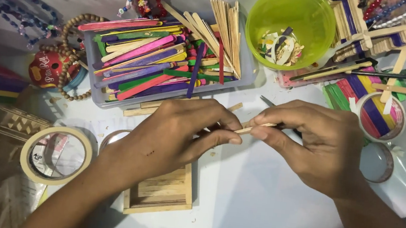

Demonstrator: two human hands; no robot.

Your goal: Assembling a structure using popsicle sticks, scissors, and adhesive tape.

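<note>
Even, fairly bright light from above; soft shadows pool at lower left of the frame, mild glare upper right, edges slightly blurred.

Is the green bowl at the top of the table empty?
No, the green bowl holds a small heap of paper and stick scraps at its bottom.

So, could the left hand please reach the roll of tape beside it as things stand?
Probably yes: the roll of tape lies uncovered just beside the left hand, though its fingers currently pinch a plain wooden stick.
</note>
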